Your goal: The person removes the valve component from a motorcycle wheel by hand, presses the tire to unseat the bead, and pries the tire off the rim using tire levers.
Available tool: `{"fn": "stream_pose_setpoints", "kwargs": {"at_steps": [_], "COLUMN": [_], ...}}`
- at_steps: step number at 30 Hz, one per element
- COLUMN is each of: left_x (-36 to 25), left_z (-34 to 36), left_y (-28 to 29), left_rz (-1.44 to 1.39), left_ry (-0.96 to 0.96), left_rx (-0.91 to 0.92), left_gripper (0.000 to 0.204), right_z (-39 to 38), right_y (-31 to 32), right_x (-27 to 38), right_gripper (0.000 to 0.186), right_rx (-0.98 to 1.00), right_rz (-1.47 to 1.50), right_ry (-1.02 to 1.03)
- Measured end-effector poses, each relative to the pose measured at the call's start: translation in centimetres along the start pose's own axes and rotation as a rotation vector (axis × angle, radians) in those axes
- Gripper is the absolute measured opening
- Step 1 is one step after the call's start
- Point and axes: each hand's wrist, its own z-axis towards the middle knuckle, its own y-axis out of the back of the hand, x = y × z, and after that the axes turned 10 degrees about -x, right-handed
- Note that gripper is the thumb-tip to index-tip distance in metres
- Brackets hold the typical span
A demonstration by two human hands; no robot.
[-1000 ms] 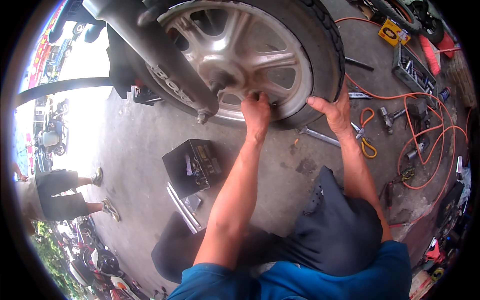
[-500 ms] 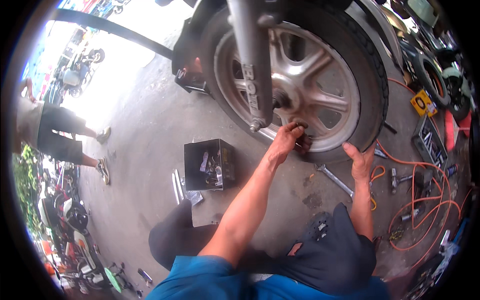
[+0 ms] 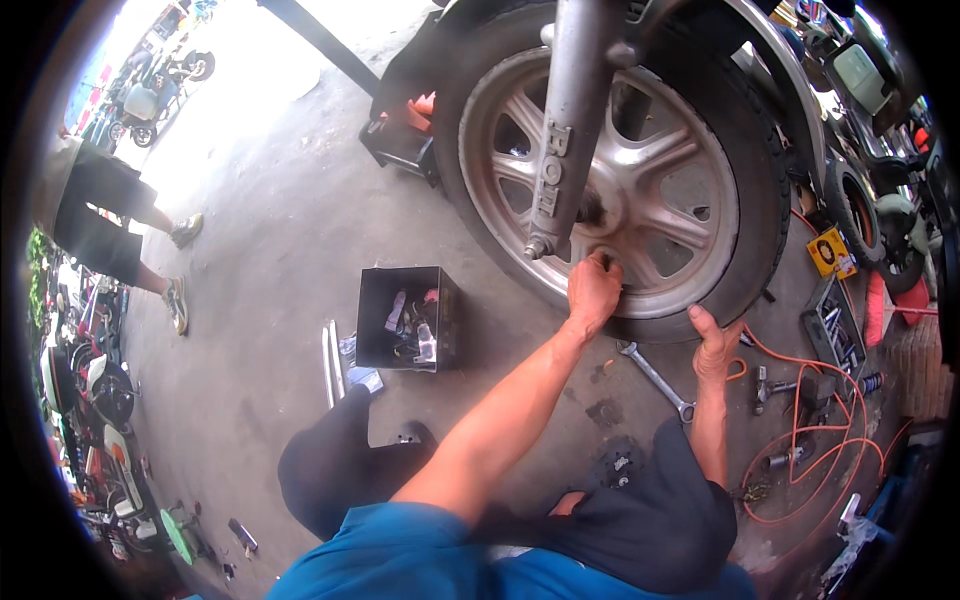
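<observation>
Working bare-handed at the lower part of a silvery spoked wheel (image 3: 620,200), a person in a blue top (image 3: 400,545) sits low before it, dark-trousered knees bent. The wheel stands in front of both hands, on the side away from the body, its face turned toward the wearer and its axle pointing roughly the same way. The left hand (image 3: 595,292) is the nearer to the hub: its fingers are curled and bunched against the wheel just below centre, though whether that grip has hold of some small part cannot be told. The right hand (image 3: 712,345) is farther out, at the wheel's lower right edge, its grip clasped about the black tyre (image 3: 755,240), thumb along the sidewall and fingers mostly out of sight. A grey fork leg (image 3: 570,130) crosses the wheel's face, its long axis slanting down and a little left, its foot ending just above and left of the left hand. On the ground below the wheel lies a wrench (image 3: 657,382); to the wheel's lower left sits an open black box (image 3: 445,320) of small parts. To its lower right are a hammer (image 3: 765,390) and a looped orange hose. Well left of the wheel, a bystander (image 3: 105,225) in dark shorts stands, partly in view.
</observation>
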Motion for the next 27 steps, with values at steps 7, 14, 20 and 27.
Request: {"fn": "stream_pose_setpoints", "kwargs": {"at_steps": [7, 14, 20, 27], "left_x": [1.8, 0.2, -1.7, -0.2], "left_z": [0.5, -0.1, -0.7, -0.2], "left_y": [-0.1, 1.1, 3.7, 2.1], "left_rz": [-0.184, -0.149, -0.682, -0.196], "left_ry": [-0.101, -0.069, 0.449, 0.005], "left_rx": [0.027, 0.075, 0.466, 0.185], "left_gripper": [0.024, 0.022, 0.023, 0.027], "right_z": [0.6, 1.0, 1.6, 1.5], "right_y": [-0.3, 1.0, 1.0, 0.9], "right_x": [0.5, 0.4, 1.0, 1.0], "right_gripper": [0.077, 0.078, 0.084, 0.083], "right_rx": [0.031, 0.087, 0.085, 0.103], "right_rz": [0.014, -0.006, -0.012, -0.050], "right_ry": [0.035, 0.029, 0.073, 0.112]}}
